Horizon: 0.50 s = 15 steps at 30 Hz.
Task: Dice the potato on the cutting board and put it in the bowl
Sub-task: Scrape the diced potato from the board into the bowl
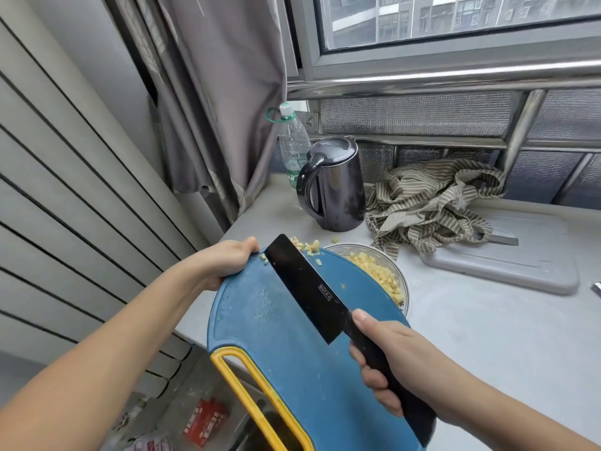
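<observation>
Scraping is the step in hand: the round blue plastic cutting board with a yellow handle (276,336) is lifted and tilted, its 1 o'clock edge over the patterned white ceramic bowl (357,246). The left hand (227,262) grips the board's rim at 11 o'clock, fingers curled under and thumb on top. The right hand (400,366) is wrapped round the handle of the black rectangular cleaver (302,288), thumb towards the blade.

Most of the pale yellow diced potato (377,271) lies in the bowl. A small cluster of dice (307,246) sits at the board's 12 o'clock edge, beyond the blade tip, and 1 stray cube (335,239) lies on the grey tabletop (487,336) just past it.

To do this well, I would steer that cluster towards 1 o'clock, since at 12 it looks likely to fall outside the bowl. A flat blade, swept in 1 slow pass, should clear the wet bits.

The small white blade stamp (325,291) seems to read "BUCK". The green label on the clear plastic bottle (292,141) at 12 o'clock is too small to read.
</observation>
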{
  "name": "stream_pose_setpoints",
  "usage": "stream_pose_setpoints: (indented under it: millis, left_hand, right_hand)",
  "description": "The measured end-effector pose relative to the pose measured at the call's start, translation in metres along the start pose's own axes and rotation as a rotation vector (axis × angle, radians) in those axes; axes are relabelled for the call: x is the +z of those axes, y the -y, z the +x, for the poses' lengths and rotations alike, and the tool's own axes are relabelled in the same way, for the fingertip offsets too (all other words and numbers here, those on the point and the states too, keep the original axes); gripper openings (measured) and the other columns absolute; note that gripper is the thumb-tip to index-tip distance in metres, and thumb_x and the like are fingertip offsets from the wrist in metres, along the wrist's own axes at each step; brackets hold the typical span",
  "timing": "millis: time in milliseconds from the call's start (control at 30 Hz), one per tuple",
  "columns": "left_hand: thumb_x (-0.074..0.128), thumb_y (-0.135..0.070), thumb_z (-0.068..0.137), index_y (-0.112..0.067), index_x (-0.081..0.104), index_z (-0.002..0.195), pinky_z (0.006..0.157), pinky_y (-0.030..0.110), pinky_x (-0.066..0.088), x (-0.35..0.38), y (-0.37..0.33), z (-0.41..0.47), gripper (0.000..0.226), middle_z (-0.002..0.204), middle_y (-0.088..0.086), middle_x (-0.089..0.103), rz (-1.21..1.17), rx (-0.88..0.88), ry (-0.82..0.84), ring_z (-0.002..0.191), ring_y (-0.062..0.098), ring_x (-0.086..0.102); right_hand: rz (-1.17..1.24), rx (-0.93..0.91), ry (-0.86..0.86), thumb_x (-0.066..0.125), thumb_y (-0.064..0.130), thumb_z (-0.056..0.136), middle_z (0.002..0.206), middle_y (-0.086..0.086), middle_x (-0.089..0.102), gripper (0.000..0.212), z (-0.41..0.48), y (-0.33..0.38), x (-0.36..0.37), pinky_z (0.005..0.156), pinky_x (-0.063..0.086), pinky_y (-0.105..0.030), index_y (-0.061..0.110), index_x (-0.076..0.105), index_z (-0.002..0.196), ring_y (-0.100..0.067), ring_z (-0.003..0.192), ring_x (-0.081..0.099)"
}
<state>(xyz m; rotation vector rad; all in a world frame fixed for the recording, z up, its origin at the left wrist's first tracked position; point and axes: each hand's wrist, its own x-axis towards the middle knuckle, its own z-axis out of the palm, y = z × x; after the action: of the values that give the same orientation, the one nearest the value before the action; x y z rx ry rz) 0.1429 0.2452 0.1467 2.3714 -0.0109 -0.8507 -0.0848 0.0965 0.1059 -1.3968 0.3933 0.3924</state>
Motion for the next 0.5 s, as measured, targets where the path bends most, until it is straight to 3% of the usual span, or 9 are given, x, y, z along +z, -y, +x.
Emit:
stream_pose_setpoints:
  millis: [100, 200, 367, 500]
  left_hand:
    - [0.037, -0.042, 0.101, 0.002, 0.062, 0.094, 0.061, 0.030, 0.056, 0.002, 0.001, 0.001, 0.052, 0.082, 0.015, 0.069, -0.076, 0.008, 0.033, 0.068, 0.027, 0.067]
    - [0.030, -0.064, 0.095, -0.001, 0.063, 0.089, 0.052, 0.026, 0.054, 0.004, 0.003, 0.003, 0.072, 0.076, 0.010, 0.069, -0.056, 0.013, 0.033, 0.064, 0.021, 0.068]
    - [0.028, -0.069, 0.091, 0.001, 0.066, 0.089, 0.056, 0.030, 0.057, 0.008, 0.008, 0.010, 0.079, 0.065, 0.009, 0.070, -0.033, -0.008, 0.091, 0.059, 0.022, 0.069]
    - [0.028, -0.067, 0.092, -0.001, 0.066, 0.091, 0.048, 0.028, 0.055, 0.012, 0.008, 0.010, 0.076, 0.064, 0.008, 0.070, -0.023, -0.031, 0.134, 0.056, 0.020, 0.069]
  right_hand:
    - [-0.040, -0.014, 0.023, 0.033, 0.053, 0.099, 0.052, -0.001, 0.039, 0.050, 0.003, -0.001, 0.002, 0.041, 0.031, -0.024, 0.012, 0.046, 0.074, -0.017, 0.038, 0.035]
    - [-0.070, -0.019, 0.015, 0.032, 0.054, 0.099, 0.052, -0.001, 0.041, 0.050, 0.010, -0.001, 0.005, 0.042, 0.032, -0.024, 0.012, 0.045, 0.073, -0.016, 0.038, 0.036]
    - [-0.065, -0.001, -0.054, 0.031, 0.052, 0.100, 0.051, 0.001, 0.041, 0.050, 0.019, -0.009, 0.007, 0.042, 0.033, -0.023, 0.012, 0.044, 0.074, -0.016, 0.038, 0.037]
    - [-0.024, 0.019, -0.146, 0.031, 0.051, 0.101, 0.051, 0.000, 0.041, 0.050, 0.025, -0.015, 0.008, 0.042, 0.033, -0.021, 0.013, 0.043, 0.073, -0.016, 0.038, 0.037]
